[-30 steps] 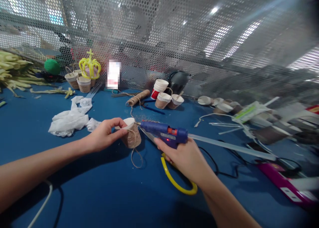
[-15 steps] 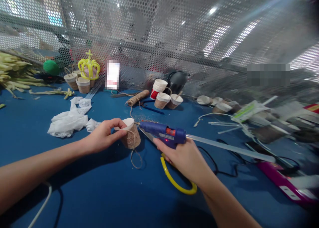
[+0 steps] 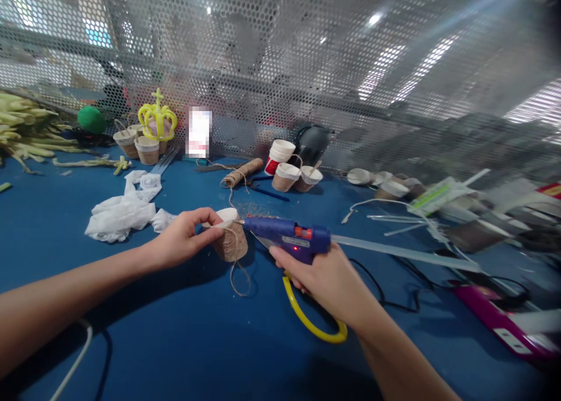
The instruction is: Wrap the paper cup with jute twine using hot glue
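Observation:
Between thumb and fingers, my left hand point(image 3: 193, 237) pinches the rim of a small paper cup point(image 3: 232, 244) wrapped in brown twine. A loose loop of twine point(image 3: 240, 281) trails from the cup onto the table. My right hand point(image 3: 322, 275) grips a blue glue gun point(image 3: 284, 232), its nozzle at the right side of the cup's rim. A long clear glue stick point(image 3: 403, 252) sticks out of the gun's back, and a red light glows on its body. Under my right hand lie scissors with a yellow handle point(image 3: 313, 325), partly hidden.
White crumpled fabric point(image 3: 120, 217) lies left of the cup. Behind stand a twine roll point(image 3: 243, 173), stacked paper cups point(image 3: 280, 152), twine-wrapped cups point(image 3: 287, 179) and a yellow crown point(image 3: 158, 120). At right are a purple power strip point(image 3: 504, 325) and black cords point(image 3: 401, 304).
The glue gun's back end has dipped slightly and its nozzle has shifted a little left against the cup's rim. My left hand and the cup have stayed nearly still.

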Demonstrator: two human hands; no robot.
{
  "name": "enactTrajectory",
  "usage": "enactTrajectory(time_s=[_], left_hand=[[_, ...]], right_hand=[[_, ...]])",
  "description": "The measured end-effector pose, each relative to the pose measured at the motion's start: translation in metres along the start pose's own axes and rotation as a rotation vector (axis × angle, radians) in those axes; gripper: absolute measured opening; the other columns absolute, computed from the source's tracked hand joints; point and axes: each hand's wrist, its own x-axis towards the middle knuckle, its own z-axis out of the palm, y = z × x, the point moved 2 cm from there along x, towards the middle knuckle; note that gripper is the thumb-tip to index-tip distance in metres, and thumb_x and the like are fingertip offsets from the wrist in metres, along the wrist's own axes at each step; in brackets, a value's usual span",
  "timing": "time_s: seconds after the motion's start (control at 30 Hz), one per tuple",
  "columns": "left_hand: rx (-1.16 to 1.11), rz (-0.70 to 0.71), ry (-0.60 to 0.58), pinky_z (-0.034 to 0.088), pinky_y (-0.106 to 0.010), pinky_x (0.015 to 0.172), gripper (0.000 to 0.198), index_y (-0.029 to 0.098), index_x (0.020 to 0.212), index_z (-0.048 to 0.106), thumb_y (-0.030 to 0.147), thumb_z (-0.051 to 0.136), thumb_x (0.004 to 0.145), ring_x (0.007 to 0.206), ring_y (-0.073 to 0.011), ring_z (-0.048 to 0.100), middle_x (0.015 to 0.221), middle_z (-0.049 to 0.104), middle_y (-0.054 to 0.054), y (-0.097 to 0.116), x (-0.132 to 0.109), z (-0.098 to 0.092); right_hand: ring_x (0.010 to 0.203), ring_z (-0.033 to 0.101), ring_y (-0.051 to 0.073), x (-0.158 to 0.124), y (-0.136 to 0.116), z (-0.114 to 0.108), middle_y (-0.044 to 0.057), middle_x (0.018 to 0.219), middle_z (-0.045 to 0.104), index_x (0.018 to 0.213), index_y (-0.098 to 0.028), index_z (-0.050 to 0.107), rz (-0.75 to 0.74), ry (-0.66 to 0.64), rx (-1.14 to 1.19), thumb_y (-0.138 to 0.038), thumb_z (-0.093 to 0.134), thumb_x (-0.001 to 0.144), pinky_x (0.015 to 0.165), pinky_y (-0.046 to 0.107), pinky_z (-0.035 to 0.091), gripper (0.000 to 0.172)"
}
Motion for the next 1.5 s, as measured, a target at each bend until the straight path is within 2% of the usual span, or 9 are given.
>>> enactTrajectory(time_s=[0.2,0.4,0.83,1.03,1.1,1.2,1.27,1.4,1.5], left_hand=[[0.006,0.021,-0.005,0.044,-0.027,0.072,0.021,0.015,0.077,0.052,0.034,0.045,0.080,0.079,-0.0163,0.056,0.080,0.062,-0.004,0.000,0.000,-0.001],[-0.034,0.074,0.006,0.043,-0.028,0.075,0.019,0.015,0.076,0.052,0.032,0.046,0.080,0.081,-0.0166,0.056,0.080,0.063,-0.004,0.001,0.000,-0.003],[-0.044,0.106,0.009,0.043,-0.028,0.074,0.017,0.014,0.076,0.053,0.030,0.047,0.079,0.080,-0.0163,0.055,0.080,0.062,-0.005,0.012,-0.003,-0.007],[0.034,0.103,0.041,0.043,-0.027,0.072,0.014,0.014,0.076,0.054,0.026,0.047,0.077,0.076,-0.0153,0.055,0.081,0.062,-0.005,0.015,-0.003,-0.008],[0.055,0.099,0.055,0.043,-0.027,0.070,0.014,0.014,0.076,0.055,0.026,0.047,0.077,0.074,-0.0148,0.055,0.079,0.062,-0.004,0.014,-0.003,-0.008],[0.070,0.101,0.053,0.043,-0.026,0.068,0.016,0.014,0.076,0.056,0.027,0.047,0.077,0.072,-0.0142,0.055,0.076,0.062,-0.003,0.013,-0.004,-0.007],[0.072,0.096,0.046,0.043,-0.026,0.067,0.016,0.014,0.077,0.056,0.027,0.046,0.077,0.071,-0.0143,0.055,0.076,0.062,-0.003,0.013,-0.004,-0.006],[0.091,0.099,0.015,0.043,-0.026,0.069,0.014,0.013,0.076,0.055,0.025,0.047,0.077,0.072,-0.0146,0.055,0.079,0.062,-0.004,0.013,-0.005,-0.003],[0.088,0.112,-0.015,0.043,-0.026,0.070,0.013,0.014,0.076,0.055,0.024,0.048,0.077,0.075,-0.0148,0.055,0.082,0.062,-0.004,0.013,-0.006,-0.002]], right_hand=[[0.040,0.044,0.009,0.005,0.011,-0.007,-0.004,0.039,0.045,0.057,-0.015,0.057,0.070,-0.130,0.170,-0.041,0.052,0.077,0.047,0.023,0.039,0.034],[0.061,0.055,0.011,0.026,0.035,-0.023,0.003,0.068,0.062,0.071,-0.013,0.062,0.135,0.080,0.393,-0.041,0.063,0.068,0.057,0.022,0.044,0.028],[0.037,0.047,0.012,0.068,0.093,-0.023,0.000,0.037,0.048,0.044,-0.019,0.043,0.352,0.227,-0.046,-0.040,0.057,0.071,0.040,0.026,0.037,0.037],[0.072,0.055,0.022,0.051,0.054,-0.023,0.007,0.066,0.056,0.057,-0.019,0.051,0.176,0.398,-0.281,-0.040,0.060,0.069,0.059,0.032,0.040,0.025],[0.071,0.054,0.019,0.035,0.028,-0.009,0.004,0.073,0.058,0.071,-0.020,0.057,0.049,0.339,-0.257,-0.045,0.057,0.070,0.062,0.030,0.041,0.025],[0.065,0.054,0.015,0.010,-0.005,0.023,0.003,0.075,0.060,0.086,-0.018,0.055,-0.246,0.082,-0.074,-0.044,0.062,0.068,0.057,0.027,0.043,0.032],[0.067,0.054,0.015,0.000,-0.014,0.039,0.004,0.078,0.060,0.089,-0.017,0.053,-0.336,0.094,-0.104,-0.039,0.068,0.064,0.060,0.028,0.043,0.036],[0.060,0.052,0.012,0.000,-0.010,0.046,0.001,0.069,0.059,0.080,-0.017,0.054,-0.313,0.122,-0.048,-0.023,0.052,0.079,0.058,0.025,0.043,0.006],[0.062,0.053,0.012,0.003,-0.007,0.038,0.000,0.070,0.059,0.078,-0.018,0.056,-0.304,0.079,0.010,-0.023,0.048,0.082,0.060,0.023,0.042,0.011]])
